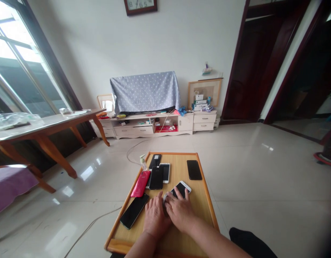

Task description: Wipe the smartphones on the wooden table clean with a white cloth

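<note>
A white-framed smartphone (185,185) with a dark screen lies at a slant on the small wooden table (178,163). My right hand (180,212) reaches over it, two fingers resting on the screen. Under its other fingers is a small pale, cloth-like piece (165,196), mostly covered. My left hand (154,214) is close beside it, fingers bent and together near the phone's lower end; what they grip is hidden. Left of that hand lies a black phone (134,211). A red phone (141,183) is beyond it, next to another black phone (156,178) overlapping a white phone (167,172).
A pump bottle (143,163) stands at the table's left edge, near a dark phone (155,161). Another dark phone (194,170) lies at the right. A cable (92,224) crosses the tiled floor. Farther off are a cabinet (133,131) and a larger table (55,125).
</note>
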`<state>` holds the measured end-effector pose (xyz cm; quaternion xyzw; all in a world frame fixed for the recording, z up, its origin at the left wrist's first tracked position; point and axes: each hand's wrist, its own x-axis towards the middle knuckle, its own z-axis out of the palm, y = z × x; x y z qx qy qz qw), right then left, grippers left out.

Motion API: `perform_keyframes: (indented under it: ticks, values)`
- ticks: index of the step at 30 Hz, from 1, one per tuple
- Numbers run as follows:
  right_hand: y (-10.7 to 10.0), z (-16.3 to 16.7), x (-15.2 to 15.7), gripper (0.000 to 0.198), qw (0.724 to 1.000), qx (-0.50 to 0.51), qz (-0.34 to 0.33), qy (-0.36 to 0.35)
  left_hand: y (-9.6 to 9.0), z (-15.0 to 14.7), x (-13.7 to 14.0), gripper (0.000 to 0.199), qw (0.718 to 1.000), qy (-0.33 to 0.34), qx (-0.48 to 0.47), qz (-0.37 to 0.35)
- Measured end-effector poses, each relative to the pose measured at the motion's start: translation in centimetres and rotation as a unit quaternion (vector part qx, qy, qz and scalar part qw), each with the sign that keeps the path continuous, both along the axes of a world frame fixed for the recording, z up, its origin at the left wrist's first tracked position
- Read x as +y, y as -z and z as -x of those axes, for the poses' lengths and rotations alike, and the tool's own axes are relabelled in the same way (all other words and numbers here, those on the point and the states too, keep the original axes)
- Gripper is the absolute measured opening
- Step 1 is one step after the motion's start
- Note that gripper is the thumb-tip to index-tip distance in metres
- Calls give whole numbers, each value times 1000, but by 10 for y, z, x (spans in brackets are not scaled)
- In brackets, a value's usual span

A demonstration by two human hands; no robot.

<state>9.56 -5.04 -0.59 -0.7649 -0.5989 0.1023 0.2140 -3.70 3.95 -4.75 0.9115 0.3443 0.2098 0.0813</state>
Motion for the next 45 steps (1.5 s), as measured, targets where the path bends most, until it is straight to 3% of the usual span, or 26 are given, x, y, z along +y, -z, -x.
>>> perform_keyframes:
  ticks: [3,7,10,14,16,18,23,25,32,34,39,41,45]
  values:
    - [1,-26,6,55,996,-21,34,79,-2,-2,-2,77,1000,-4,1,-5]
    - [0,-53,3,59,982,-48,81,163,-4,-5,-4,74,1000,-19,2,-8]
    - [1,-37,-3,58,989,-42,63,125,-2,-4,-3,75,1000,-18,2,-2]
    - [2,7,-9,49,1000,-3,13,-18,3,-1,2,67,1000,-7,8,20]
    - [2,13,-6,47,999,7,4,-51,4,0,3,65,1000,-3,2,20]
    - [1,2,1,48,1000,-1,13,-27,3,-1,2,68,1000,-2,-8,14]
    - [2,-50,18,54,986,-33,70,146,-2,-3,-1,78,1000,-10,-14,-1]
    - [4,-52,18,55,983,-39,76,165,-3,-3,-1,76,1000,-11,-11,-6]
    - [11,1,-3,49,1000,-15,5,-11,5,-1,4,62,1000,-7,3,-10]
    - [8,-9,-5,51,1000,-21,17,13,5,-1,3,65,1000,-9,2,-9]
    - [-4,-54,-6,57,983,-41,97,153,-1,-3,-1,73,1000,-13,-4,-2]
    - [-6,-49,-10,57,986,-40,89,139,-2,-3,-1,73,1000,-12,-1,8]
    - [-4,-6,-25,53,999,-14,39,13,-2,-2,1,68,999,-15,13,28]
